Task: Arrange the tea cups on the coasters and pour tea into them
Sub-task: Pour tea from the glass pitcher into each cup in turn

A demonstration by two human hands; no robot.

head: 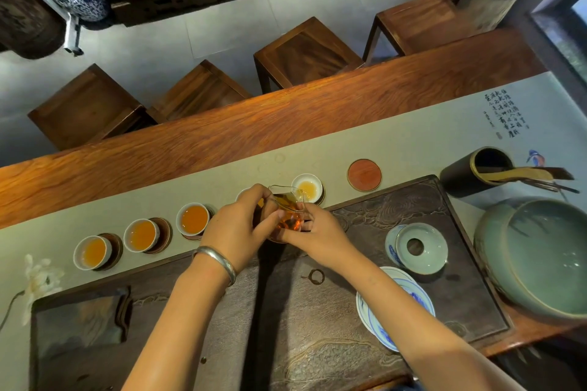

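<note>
I have both hands, left and right, gripping the glass pitcher, tilted toward the half-filled cup on the counter.

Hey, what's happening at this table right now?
A person is pouring tea. Both hands, left hand and right hand, hold a tilted glass pitcher of amber tea over the fifth cup, which holds a little pale tea. Three cups to the left are full; a fourth is mostly hidden. One red coaster has no cup.
</note>
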